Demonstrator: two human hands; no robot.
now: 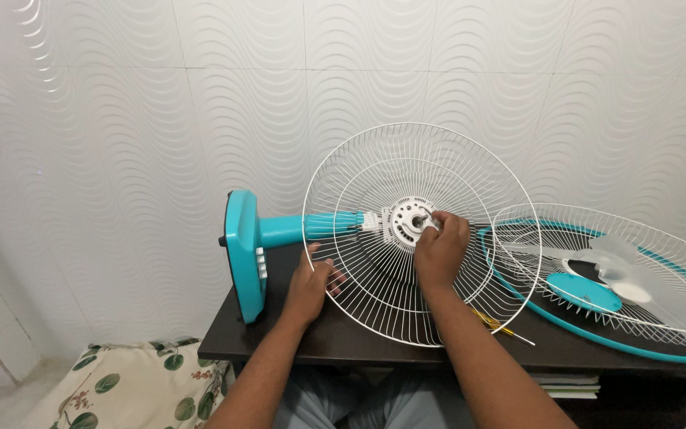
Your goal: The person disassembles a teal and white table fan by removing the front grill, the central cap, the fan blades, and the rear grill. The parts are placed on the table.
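A teal table fan [257, 238] lies on its side on a dark table [343, 338], its base toward the left. A white wire rear guard [375, 179] stands upright around the motor hub [408, 220]. My left hand [311, 286] grips the guard's lower left rim. My right hand [441, 246] reaches through the front of the guard, its fingers closed on a small white part at the hub and shaft.
To the right lies the front wire guard with a teal ring [645, 318], with a translucent fan blade [637, 278] resting on it. A yellow-handled screwdriver [492, 324] lies on the table. A leaf-patterned cushion [132, 385] sits lower left. A white wavy tiled wall [121, 119] is behind.
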